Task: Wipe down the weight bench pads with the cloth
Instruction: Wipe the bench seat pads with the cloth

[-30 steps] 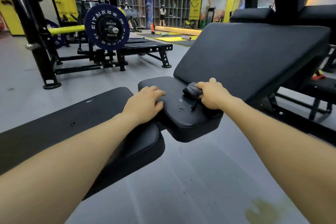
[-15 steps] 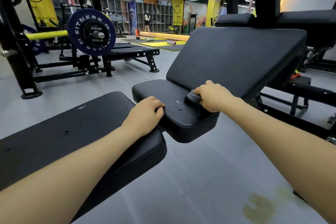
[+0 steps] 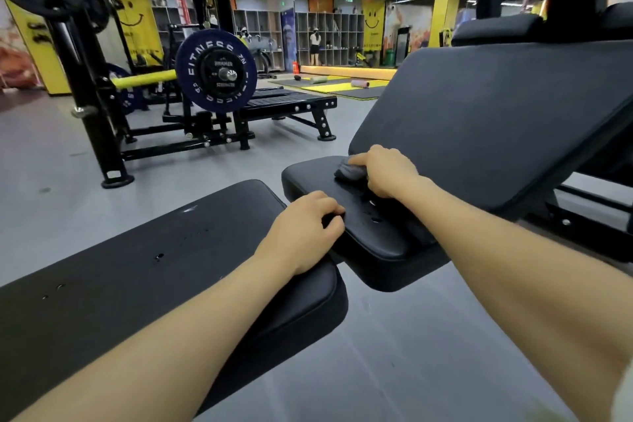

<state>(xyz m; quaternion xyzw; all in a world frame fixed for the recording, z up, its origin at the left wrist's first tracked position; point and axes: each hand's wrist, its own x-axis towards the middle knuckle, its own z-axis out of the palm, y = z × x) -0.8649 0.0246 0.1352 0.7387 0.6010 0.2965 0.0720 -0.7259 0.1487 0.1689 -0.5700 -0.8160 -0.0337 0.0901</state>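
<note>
1. cloth point(image 3: 349, 172) — small, dark grey, bunched up; it lies on the far part of the seat pad point(image 3: 373, 243), just in front of the lower edge of the inclined back pad point(image 3: 496, 120).
2. right hand point(image 3: 387, 175): fingers curled round the cloth, knuckles up, holding it down against the seat pad. the cloth shows only at the fingertips; the rest is hidden under the hand.
3. left hand point(image 3: 305, 233): rests at the near left edge of the seat pad, fingers bent over that edge and gripping it. the wrist lies across the end of the flat bench pad point(image 3: 144, 271) to the left.
4. seat pad is black and glossy, with a few small light specks on its surface between the two hands.
5. flat bench pad — black, with scattered small marks or droplets on top; cannot tell which. its rounded end sits just beside the seat pad, slightly lower.
6. back pad rises up and to the right from the seat pad; matte black surface.
7. surroundings: grey floor point(image 3: 394, 353); a blue weight plate point(image 3: 216, 70) on a bar with a yellow sleeve, mounted on a black rack at left; yellow smiley banners and open lockers on the far wall.
</note>
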